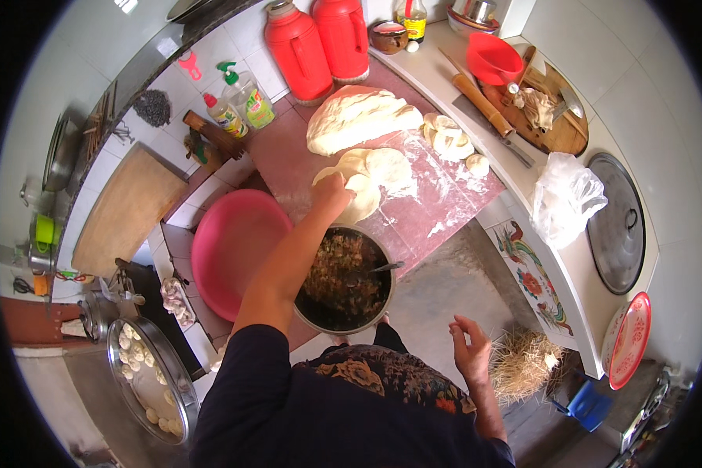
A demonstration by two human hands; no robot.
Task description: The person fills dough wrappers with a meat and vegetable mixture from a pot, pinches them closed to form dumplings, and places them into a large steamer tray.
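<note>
My left hand [331, 198] reaches over several thin round dough wrappers [389, 168] on a floured reddish tiled counter [444, 190]. Its fingers are bent down onto the wrappers; whether they pinch one is hidden. Just under my left forearm stands a metal pot [391, 292] of chopped filling [342, 263], with a spoon [387, 267] leaning on its rim. My right hand [471, 351] hangs to the right of the pot, holding nothing, its fingers apart. Behind the wrappers lies a large mass of dough [360, 120]. Small dough pieces [449, 139] are heaped to its right.
A pink basin [240, 251] stands left of the pot. Two red thermoses [298, 52] stand at the back. A round steamer tray [146, 380] holds several buns at lower left. On the right counter are a cutting board [573, 137], a plastic bag [566, 199] and a metal lid [617, 222].
</note>
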